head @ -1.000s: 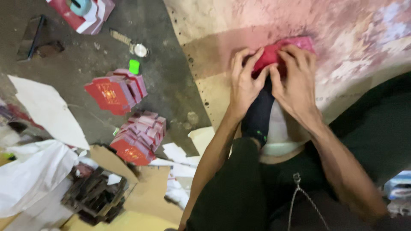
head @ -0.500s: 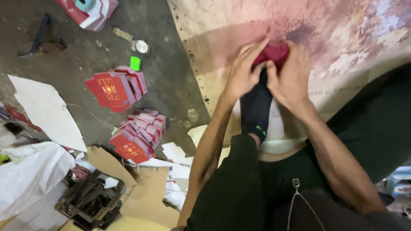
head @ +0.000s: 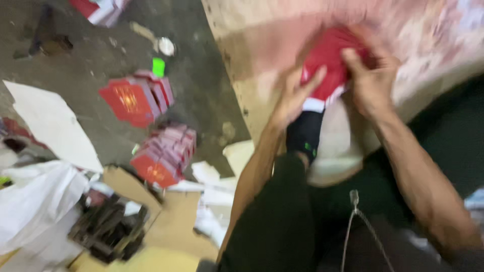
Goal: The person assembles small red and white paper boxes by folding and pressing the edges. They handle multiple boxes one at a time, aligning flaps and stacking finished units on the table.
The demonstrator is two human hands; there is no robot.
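Left hand (head: 292,98) and right hand (head: 370,83) clamped on red box (head: 327,63) — steadied over board (head: 262,45). Red stacks (head: 164,153) far left.

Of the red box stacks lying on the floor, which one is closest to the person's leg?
The lower stack of red boxes, beside the brown cardboard. The other full stack lies farther up the floor by a green scrap, and a third is cut off at the top edge.

Both forearms are stretched toward the upper right of the frame; the left hand (head: 295,95) and right hand (head: 370,83) are curled inward, fingers bent, facing each other.
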